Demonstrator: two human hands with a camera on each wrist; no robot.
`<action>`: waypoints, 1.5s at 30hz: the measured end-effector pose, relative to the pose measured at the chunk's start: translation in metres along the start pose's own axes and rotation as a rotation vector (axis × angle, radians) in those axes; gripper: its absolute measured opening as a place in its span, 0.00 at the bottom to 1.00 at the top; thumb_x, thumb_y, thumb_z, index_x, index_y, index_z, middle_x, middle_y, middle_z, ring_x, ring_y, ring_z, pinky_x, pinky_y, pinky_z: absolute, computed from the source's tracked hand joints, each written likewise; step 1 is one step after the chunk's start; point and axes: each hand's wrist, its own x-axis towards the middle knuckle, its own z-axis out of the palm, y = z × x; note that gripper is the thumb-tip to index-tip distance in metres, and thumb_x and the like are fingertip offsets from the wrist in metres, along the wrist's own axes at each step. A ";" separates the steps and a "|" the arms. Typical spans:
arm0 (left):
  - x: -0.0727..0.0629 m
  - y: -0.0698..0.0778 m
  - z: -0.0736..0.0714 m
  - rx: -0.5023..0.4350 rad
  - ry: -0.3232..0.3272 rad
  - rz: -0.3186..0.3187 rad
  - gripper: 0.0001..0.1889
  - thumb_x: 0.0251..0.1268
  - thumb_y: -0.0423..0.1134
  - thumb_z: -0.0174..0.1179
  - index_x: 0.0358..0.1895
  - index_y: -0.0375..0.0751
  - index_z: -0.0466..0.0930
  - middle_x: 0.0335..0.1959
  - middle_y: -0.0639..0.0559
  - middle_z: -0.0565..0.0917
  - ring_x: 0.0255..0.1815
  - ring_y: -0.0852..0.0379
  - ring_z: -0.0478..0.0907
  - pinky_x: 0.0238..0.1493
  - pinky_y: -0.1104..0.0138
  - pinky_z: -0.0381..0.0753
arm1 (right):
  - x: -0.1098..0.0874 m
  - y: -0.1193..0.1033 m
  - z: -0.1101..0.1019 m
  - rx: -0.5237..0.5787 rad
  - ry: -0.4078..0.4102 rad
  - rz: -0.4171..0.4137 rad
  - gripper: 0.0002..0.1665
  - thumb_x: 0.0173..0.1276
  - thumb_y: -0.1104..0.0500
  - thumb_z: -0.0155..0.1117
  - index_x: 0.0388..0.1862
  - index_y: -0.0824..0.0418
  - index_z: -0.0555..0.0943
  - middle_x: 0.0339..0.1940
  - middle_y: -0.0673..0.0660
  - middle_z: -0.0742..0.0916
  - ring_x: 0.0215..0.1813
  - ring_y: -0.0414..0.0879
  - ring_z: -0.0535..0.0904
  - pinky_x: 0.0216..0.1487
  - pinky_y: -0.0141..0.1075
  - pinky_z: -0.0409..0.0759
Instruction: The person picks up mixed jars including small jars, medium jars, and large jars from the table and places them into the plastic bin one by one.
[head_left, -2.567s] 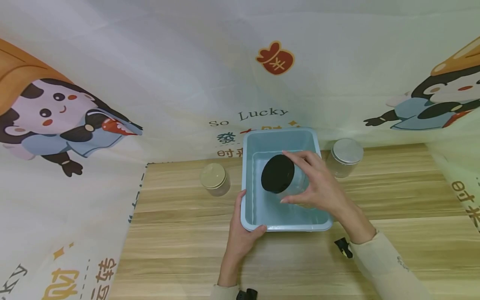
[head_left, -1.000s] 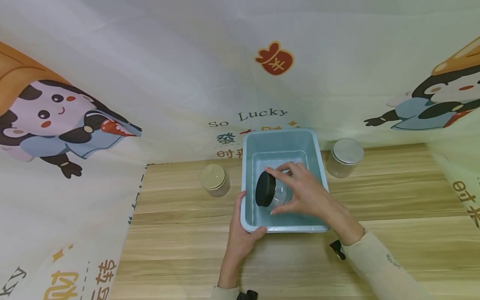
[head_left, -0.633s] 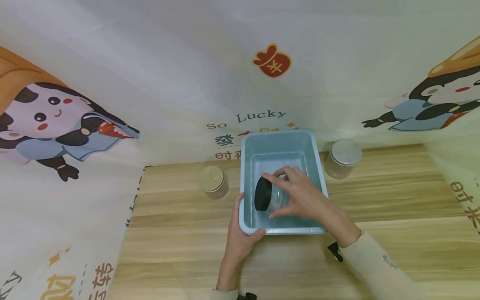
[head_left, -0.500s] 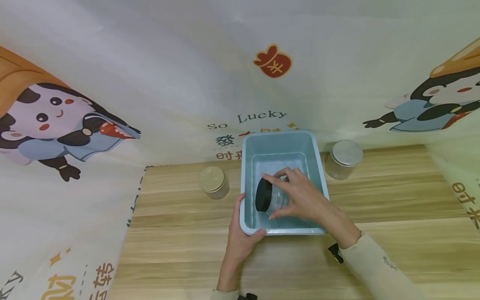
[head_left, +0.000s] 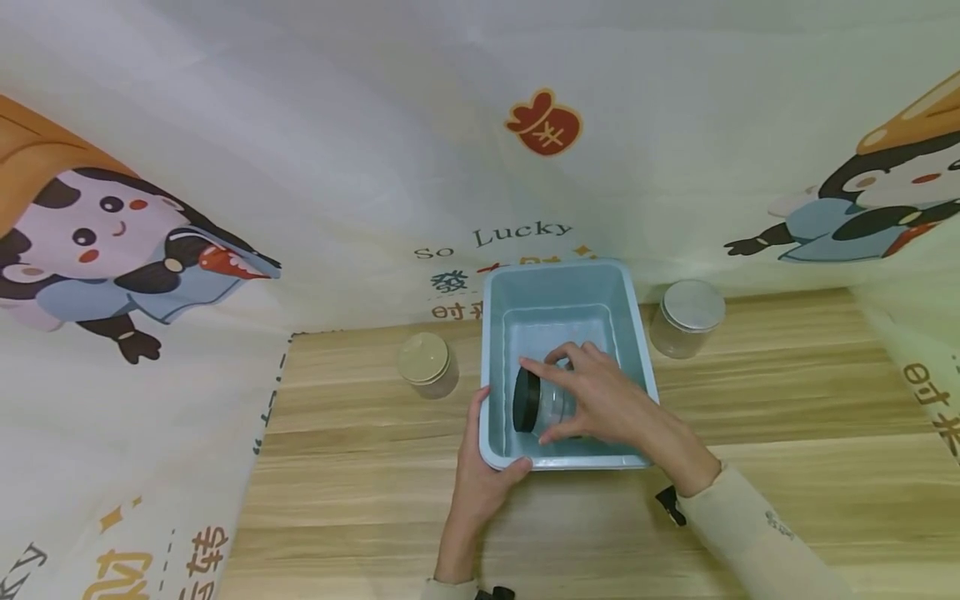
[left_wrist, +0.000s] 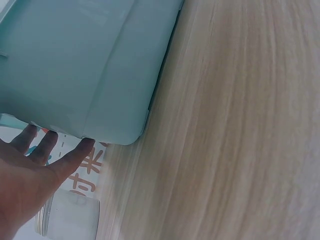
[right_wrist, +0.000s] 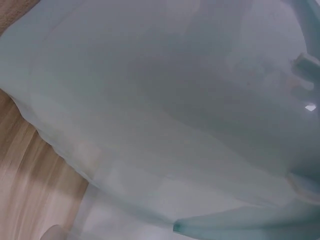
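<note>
A right hand (head_left: 600,398) grips a clear, black-lidded round jar (head_left: 534,401), tilted inside a pale-blue rectangular plastic tub (head_left: 557,288), as the left hand (head_left: 483,477) holds its near-left corner.

A person's two bare hands, the left hand (head_left: 483,479) and the right hand (head_left: 600,398), emerge from pale cream sleeves. The right sleeve (head_left: 750,529), the one I see more of, carries a small grey motif (head_left: 778,523), too fine to make out. Beside its cuff sits a small, angular black piece (head_left: 671,506); another black fitting (head_left: 497,593) shows beside the left sleeve (head_left: 448,590), partly cut off.
</note>
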 end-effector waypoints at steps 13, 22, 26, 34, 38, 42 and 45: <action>-0.001 0.000 0.000 -0.034 -0.012 -0.008 0.54 0.49 0.33 0.74 0.77 0.60 0.51 0.75 0.38 0.60 0.68 0.38 0.65 0.63 0.45 0.67 | -0.001 -0.001 0.005 -0.005 -0.058 -0.001 0.56 0.41 0.33 0.80 0.72 0.46 0.73 0.55 0.57 0.79 0.43 0.49 0.70 0.44 0.43 0.72; 0.000 0.001 0.002 -0.052 -0.011 -0.004 0.54 0.48 0.29 0.72 0.78 0.56 0.50 0.75 0.36 0.60 0.69 0.35 0.64 0.65 0.46 0.66 | -0.002 -0.001 0.005 0.007 -0.060 -0.023 0.53 0.44 0.35 0.79 0.71 0.45 0.74 0.55 0.58 0.80 0.44 0.50 0.71 0.45 0.45 0.74; 0.000 0.001 0.001 -0.044 -0.010 -0.005 0.54 0.48 0.30 0.73 0.78 0.48 0.49 0.75 0.37 0.59 0.70 0.36 0.63 0.66 0.47 0.65 | -0.003 -0.001 0.005 0.013 -0.047 -0.038 0.52 0.44 0.36 0.79 0.71 0.45 0.74 0.55 0.58 0.81 0.44 0.50 0.72 0.45 0.45 0.74; 0.000 0.001 0.000 -0.045 -0.015 0.014 0.53 0.50 0.38 0.75 0.78 0.51 0.51 0.73 0.34 0.61 0.67 0.35 0.65 0.64 0.43 0.65 | -0.003 -0.003 0.005 0.000 -0.101 -0.040 0.51 0.45 0.34 0.77 0.71 0.43 0.74 0.56 0.58 0.81 0.47 0.51 0.72 0.47 0.47 0.75; 0.000 -0.001 0.001 -0.031 -0.007 0.007 0.52 0.50 0.37 0.74 0.78 0.56 0.52 0.73 0.34 0.62 0.66 0.35 0.67 0.63 0.42 0.66 | -0.003 -0.002 0.006 -0.020 -0.112 -0.038 0.51 0.45 0.33 0.76 0.71 0.42 0.73 0.57 0.58 0.81 0.47 0.52 0.72 0.47 0.47 0.75; -0.001 -0.001 0.000 -0.025 -0.007 0.006 0.52 0.50 0.38 0.74 0.77 0.57 0.52 0.74 0.35 0.61 0.66 0.35 0.66 0.62 0.42 0.66 | -0.004 -0.002 0.007 -0.028 -0.108 -0.046 0.52 0.46 0.33 0.76 0.72 0.43 0.73 0.57 0.59 0.81 0.46 0.52 0.73 0.46 0.47 0.75; -0.001 -0.001 0.000 -0.031 -0.013 0.012 0.52 0.51 0.39 0.74 0.78 0.54 0.51 0.74 0.34 0.60 0.67 0.34 0.65 0.62 0.41 0.66 | -0.004 -0.002 0.008 -0.026 -0.110 -0.048 0.52 0.47 0.33 0.75 0.72 0.44 0.73 0.56 0.59 0.81 0.46 0.52 0.73 0.45 0.47 0.75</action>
